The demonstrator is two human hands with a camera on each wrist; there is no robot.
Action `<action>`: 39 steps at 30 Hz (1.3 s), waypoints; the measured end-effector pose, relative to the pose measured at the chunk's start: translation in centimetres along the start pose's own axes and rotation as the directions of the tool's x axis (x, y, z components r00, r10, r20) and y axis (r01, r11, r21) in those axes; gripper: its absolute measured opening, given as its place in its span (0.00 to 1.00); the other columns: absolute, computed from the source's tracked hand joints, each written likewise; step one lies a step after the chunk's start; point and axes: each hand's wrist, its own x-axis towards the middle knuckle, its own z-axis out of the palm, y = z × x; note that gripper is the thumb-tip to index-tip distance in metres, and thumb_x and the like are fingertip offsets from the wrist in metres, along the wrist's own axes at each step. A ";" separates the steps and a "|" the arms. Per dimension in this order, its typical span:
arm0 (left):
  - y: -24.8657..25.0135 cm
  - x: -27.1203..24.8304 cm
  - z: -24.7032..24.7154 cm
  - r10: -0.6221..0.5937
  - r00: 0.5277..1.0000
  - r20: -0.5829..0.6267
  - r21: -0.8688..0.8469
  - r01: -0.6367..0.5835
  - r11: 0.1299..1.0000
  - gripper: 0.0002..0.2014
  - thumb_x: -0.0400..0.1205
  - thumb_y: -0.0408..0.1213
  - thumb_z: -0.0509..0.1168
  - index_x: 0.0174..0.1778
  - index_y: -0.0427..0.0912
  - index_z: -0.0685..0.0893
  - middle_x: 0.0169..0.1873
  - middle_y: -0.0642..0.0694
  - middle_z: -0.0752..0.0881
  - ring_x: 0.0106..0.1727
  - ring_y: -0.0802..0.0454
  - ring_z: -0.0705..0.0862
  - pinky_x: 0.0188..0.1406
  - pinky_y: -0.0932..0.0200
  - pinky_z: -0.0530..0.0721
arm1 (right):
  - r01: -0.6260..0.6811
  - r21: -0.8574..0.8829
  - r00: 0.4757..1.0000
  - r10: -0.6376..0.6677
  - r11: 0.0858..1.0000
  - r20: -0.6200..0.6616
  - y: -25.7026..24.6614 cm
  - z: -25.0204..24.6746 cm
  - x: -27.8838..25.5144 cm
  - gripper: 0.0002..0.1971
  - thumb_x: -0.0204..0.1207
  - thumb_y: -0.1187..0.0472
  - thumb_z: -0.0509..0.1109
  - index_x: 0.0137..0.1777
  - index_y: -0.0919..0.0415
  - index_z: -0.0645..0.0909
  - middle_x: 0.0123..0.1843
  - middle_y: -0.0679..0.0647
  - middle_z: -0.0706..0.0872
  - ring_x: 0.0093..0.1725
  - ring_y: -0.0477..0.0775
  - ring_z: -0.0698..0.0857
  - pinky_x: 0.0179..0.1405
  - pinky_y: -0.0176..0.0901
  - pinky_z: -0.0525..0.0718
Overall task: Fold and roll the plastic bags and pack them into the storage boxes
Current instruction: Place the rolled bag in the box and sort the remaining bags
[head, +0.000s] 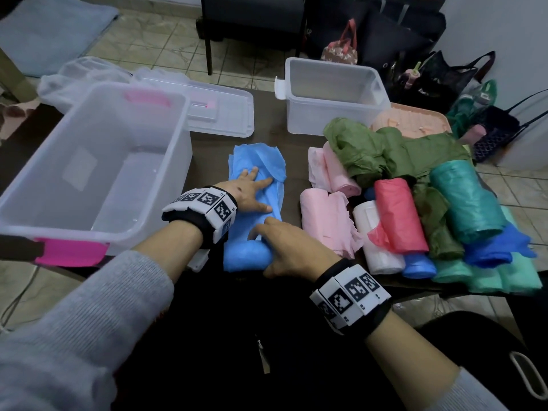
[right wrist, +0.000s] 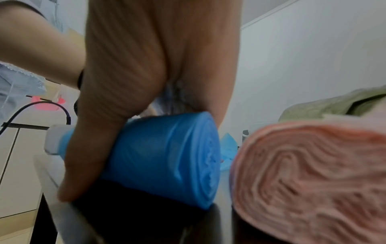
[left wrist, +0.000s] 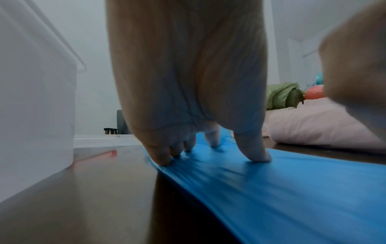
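Note:
A light blue plastic bag [head: 258, 170] lies as a long strip on the dark table [head: 267, 114], its near end wound into a roll [head: 243, 258]. My left hand [head: 252, 191] presses flat on the strip with straight, spread fingers [left wrist: 258, 153]. My right hand [head: 292, 247] wraps over the blue roll [right wrist: 167, 156] at the table's near edge, thumb down its side. Two clear storage boxes stand empty: a large one with pink latches [head: 98, 161] at left, a smaller one [head: 329, 96] at the back.
Several rolled bags in pink [head: 323, 221], red [head: 397, 215], white, teal [head: 465, 200] and blue, plus a loose green bag [head: 382, 149], crowd the table's right side. A clear lid [head: 219, 108] lies behind the large box. Handbags and a chair stand on the floor beyond.

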 end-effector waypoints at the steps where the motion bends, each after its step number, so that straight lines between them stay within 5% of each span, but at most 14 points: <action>1: -0.1 0.1 0.1 0.001 1.000 -0.004 -0.011 -0.001 1.000 0.39 0.81 0.57 0.60 0.82 0.57 0.44 0.82 0.44 0.36 0.83 0.47 0.36 0.80 0.37 0.49 | -0.003 0.037 0.999 0.004 0.999 -0.036 0.2 0.0 -0.2 0.28 0.62 0.59 0.80 0.60 0.60 0.73 0.55 0.58 0.79 0.53 0.59 0.80 0.43 0.45 0.70; 5: -0.4 -0.1 -0.1 0.020 0.999 -0.033 -0.059 -0.022 0.998 0.39 0.81 0.55 0.62 0.83 0.57 0.47 0.83 0.44 0.40 0.83 0.46 0.40 0.81 0.38 0.51 | -0.029 0.085 0.993 0.038 0.996 -0.116 0.4 0.4 -0.4 0.25 0.57 0.52 0.83 0.50 0.57 0.75 0.49 0.55 0.81 0.51 0.56 0.78 0.45 0.48 0.74; 8: -0.5 -1.0 -0.5 0.019 0.993 -0.116 -0.192 -0.041 0.980 0.38 0.81 0.51 0.64 0.83 0.54 0.51 0.83 0.41 0.46 0.83 0.45 0.50 0.81 0.46 0.53 | -0.059 0.074 0.990 0.068 0.995 -0.123 0.9 0.1 -0.1 0.28 0.60 0.46 0.82 0.58 0.56 0.82 0.52 0.51 0.74 0.56 0.52 0.71 0.56 0.43 0.71; 11: -0.3 -2.1 -0.6 -0.047 0.968 -0.246 -0.279 -0.024 0.960 0.31 0.80 0.47 0.66 0.79 0.48 0.66 0.80 0.37 0.59 0.82 0.46 0.58 0.78 0.50 0.58 | -0.042 0.093 0.996 0.049 0.995 -0.071 1.6 -0.7 0.3 0.31 0.63 0.44 0.80 0.65 0.55 0.81 0.54 0.55 0.78 0.58 0.54 0.75 0.54 0.38 0.68; 14: -0.2 -4.1 -1.1 -0.112 0.924 -0.365 -0.330 -0.016 0.944 0.16 0.80 0.41 0.67 0.63 0.42 0.82 0.64 0.40 0.79 0.67 0.47 0.76 0.62 0.58 0.72 | -0.088 0.257 0.989 0.114 0.962 -0.090 2.3 -1.4 0.8 0.30 0.62 0.47 0.82 0.62 0.58 0.78 0.53 0.54 0.82 0.55 0.53 0.79 0.48 0.36 0.70; 17: 0.3 -6.5 -1.5 -0.118 0.928 -0.353 -0.393 -0.033 0.919 0.07 0.78 0.35 0.69 0.50 0.42 0.88 0.50 0.46 0.87 0.48 0.53 0.83 0.47 0.62 0.76 | -0.120 0.288 0.988 0.142 0.950 -0.058 2.8 -1.7 1.6 0.24 0.65 0.48 0.80 0.56 0.60 0.79 0.51 0.51 0.83 0.53 0.51 0.80 0.46 0.38 0.72; 21: 0.8 -8.6 -1.0 -0.028 0.983 -0.182 -0.285 -0.026 0.958 0.16 0.74 0.33 0.73 0.58 0.48 0.88 0.47 0.49 0.87 0.48 0.57 0.81 0.50 0.64 0.76 | -0.132 0.148 0.988 0.142 0.980 -0.056 2.8 -2.2 2.6 0.23 0.73 0.46 0.72 0.60 0.62 0.83 0.57 0.60 0.83 0.61 0.59 0.77 0.53 0.40 0.68; 25: 0.9 -8.7 0.3 0.003 0.994 -0.111 -0.229 -0.028 0.973 0.26 0.71 0.36 0.76 0.65 0.54 0.81 0.52 0.48 0.85 0.47 0.53 0.78 0.47 0.62 0.74 | -0.192 -0.003 0.979 0.191 0.981 -0.068 2.7 -1.9 3.4 0.20 0.81 0.45 0.60 0.66 0.52 0.82 0.58 0.62 0.78 0.62 0.62 0.71 0.58 0.42 0.62; 27: 0.9 -8.5 1.0 -0.011 0.991 -0.130 -0.248 -0.022 0.969 0.31 0.68 0.37 0.78 0.69 0.54 0.79 0.57 0.45 0.84 0.51 0.51 0.79 0.50 0.62 0.75 | -0.227 -0.024 0.955 0.218 0.974 -0.199 2.2 -1.1 3.4 0.20 0.83 0.48 0.59 0.67 0.56 0.79 0.59 0.61 0.78 0.62 0.63 0.72 0.61 0.46 0.66; 31: 0.8 -7.6 1.5 -0.010 0.981 -0.193 -0.228 -0.035 0.973 0.33 0.66 0.34 0.79 0.68 0.47 0.79 0.58 0.43 0.85 0.59 0.46 0.82 0.57 0.56 0.79 | -0.159 -0.136 0.833 0.059 0.978 -0.550 0.1 1.6 1.9 0.14 0.76 0.57 0.57 0.49 0.63 0.81 0.45 0.59 0.83 0.45 0.63 0.81 0.46 0.50 0.78; 35: 1.1 -6.7 1.5 -0.019 0.979 -0.202 -0.212 -0.025 0.977 0.27 0.65 0.36 0.78 0.61 0.46 0.82 0.56 0.44 0.84 0.56 0.47 0.82 0.54 0.54 0.81 | -0.171 -0.167 0.917 0.095 0.971 -0.389 -0.5 2.8 0.5 0.26 0.68 0.59 0.66 0.66 0.68 0.76 0.59 0.63 0.81 0.60 0.66 0.79 0.68 0.61 0.74; 39: 1.2 -6.6 1.6 -0.041 0.980 -0.196 -0.150 0.012 0.989 0.26 0.68 0.38 0.77 0.62 0.46 0.82 0.56 0.42 0.75 0.64 0.42 0.74 0.61 0.51 0.76 | -0.244 -0.272 0.917 0.131 0.931 -0.376 -0.9 2.8 0.9 0.27 0.59 0.66 0.74 0.62 0.67 0.79 0.55 0.61 0.82 0.55 0.64 0.82 0.63 0.59 0.78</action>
